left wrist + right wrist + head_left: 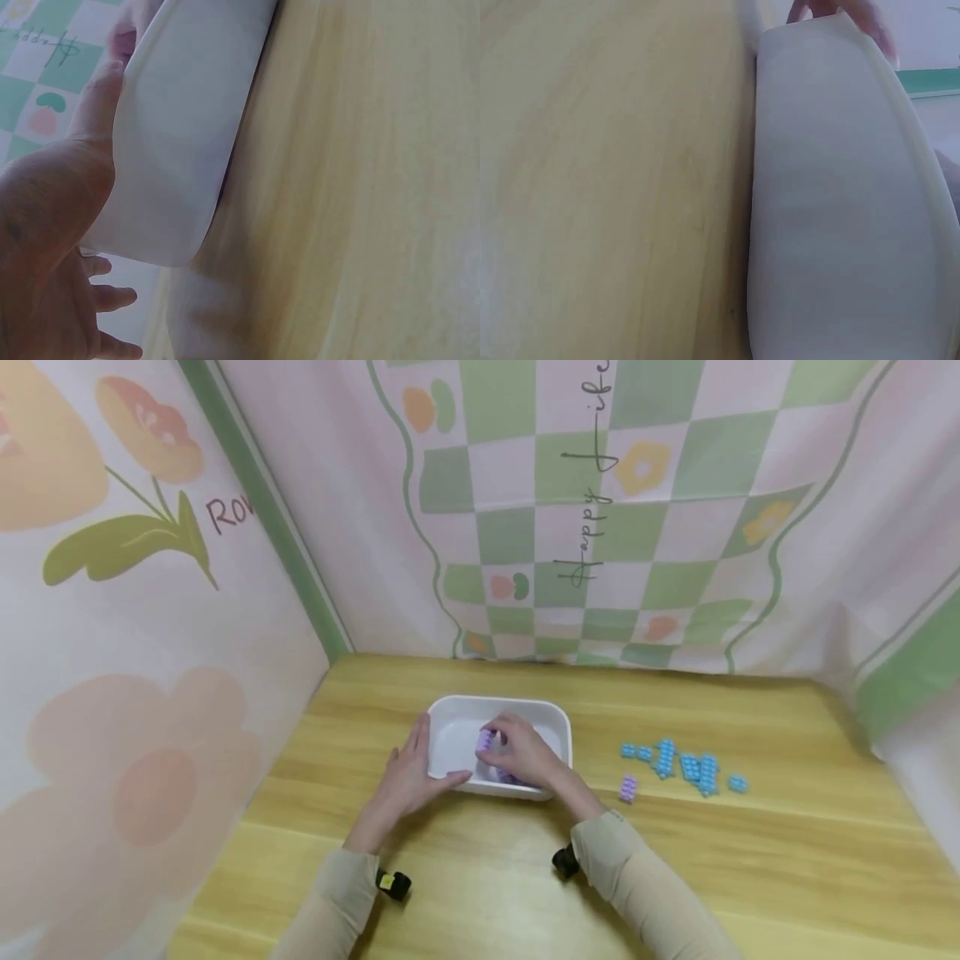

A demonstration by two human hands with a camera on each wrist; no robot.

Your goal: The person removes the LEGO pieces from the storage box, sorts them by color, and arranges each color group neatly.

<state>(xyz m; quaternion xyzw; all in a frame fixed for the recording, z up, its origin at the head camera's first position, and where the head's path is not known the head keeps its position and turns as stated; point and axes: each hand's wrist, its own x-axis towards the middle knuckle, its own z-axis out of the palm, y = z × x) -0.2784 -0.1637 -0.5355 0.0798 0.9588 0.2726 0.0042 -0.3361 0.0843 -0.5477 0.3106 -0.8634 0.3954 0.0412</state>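
A white rectangular bin [498,699] stands on the table. My right hand [527,757] reaches over its front wall and pinches a light purple toy building brick [484,740] between thumb and fingers, inside the bin. More purple shows below that hand, a brick [504,775] partly hidden by it. At the left end, my left hand [407,782] rests against the bin with straight fingers, its thumb lying on the front rim. The left wrist view shows this hand [49,210] at the bin's corner, the outer wall [184,127] in front of it.
Right of the bin, a purple brick [627,788] lies on the wooden table [480,877]. Several blue bricks [664,759] are spread beyond it, with a single blue one [738,783] farthest right. A patterned curtain [577,527] hangs behind the table; a printed wall covering [150,635] rises at left.
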